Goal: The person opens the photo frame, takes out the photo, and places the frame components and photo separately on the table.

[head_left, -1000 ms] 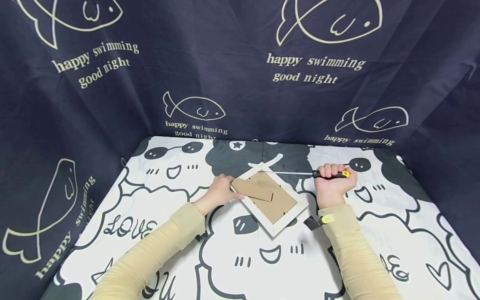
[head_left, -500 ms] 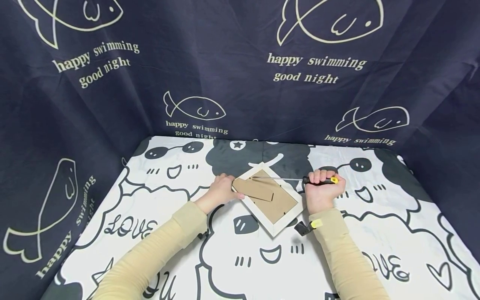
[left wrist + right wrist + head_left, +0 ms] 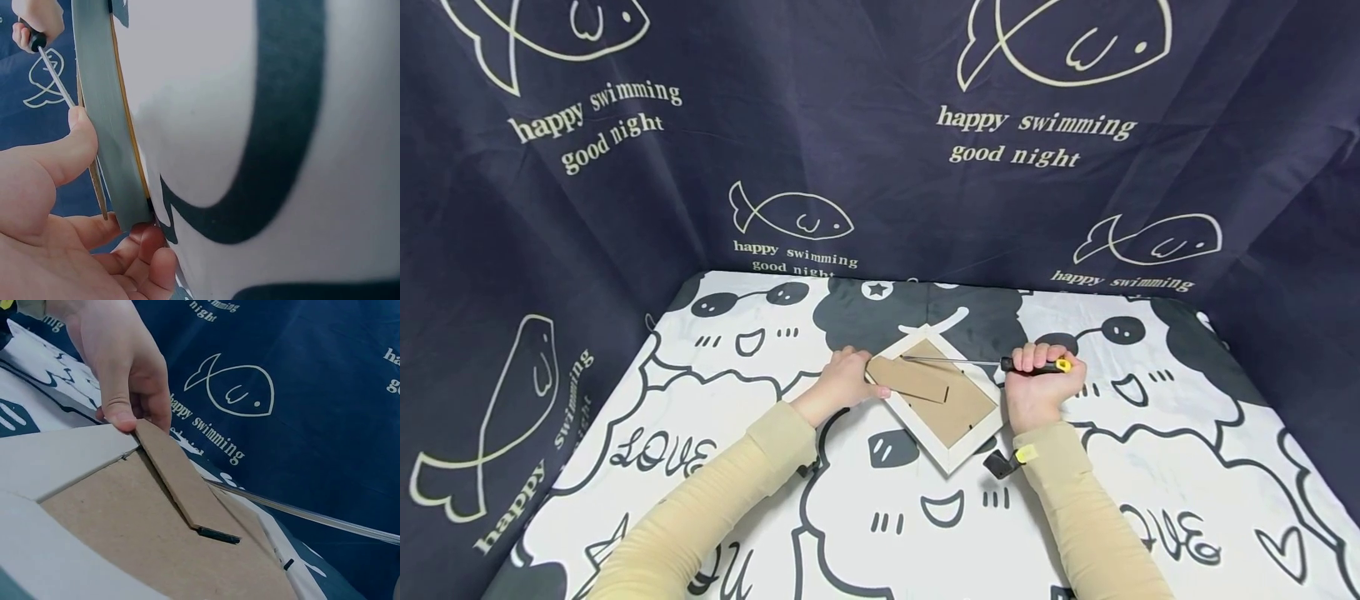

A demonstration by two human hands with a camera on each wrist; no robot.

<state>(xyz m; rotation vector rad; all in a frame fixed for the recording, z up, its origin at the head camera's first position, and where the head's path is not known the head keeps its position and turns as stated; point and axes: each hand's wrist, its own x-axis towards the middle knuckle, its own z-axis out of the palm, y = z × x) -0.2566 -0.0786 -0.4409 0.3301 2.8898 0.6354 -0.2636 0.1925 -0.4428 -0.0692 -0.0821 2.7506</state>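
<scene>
A white picture frame point(image 3: 966, 410) lies face down, turned cornerwise, its brown backing board upward. Small black tabs dot the inner edge. The frame's cardboard easel stand point(image 3: 917, 381) runs across the board from the left corner. My left hand point(image 3: 844, 382) grips that corner, thumb point(image 3: 80, 134) along the near side and fingers curled beneath. In my right hand point(image 3: 1043, 390) is a screwdriver point(image 3: 1037, 367) with a black and yellow handle, held in a fist. Its thin shaft crosses the frame to the left, the tip close to a tab beside the stand.
The tablecloth point(image 3: 887, 500) carries black-and-white cartoon sheep. A dark blue curtain point(image 3: 880, 125) printed with fish rises behind the table and at both sides. A black wrist camera point(image 3: 1000, 463) hangs under my right wrist, near the frame's right corner.
My right hand has moved left and slightly nearer, bringing the screwdriver tip from the frame's far border to the tab beside the stand. The left hand and frame have stayed put.
</scene>
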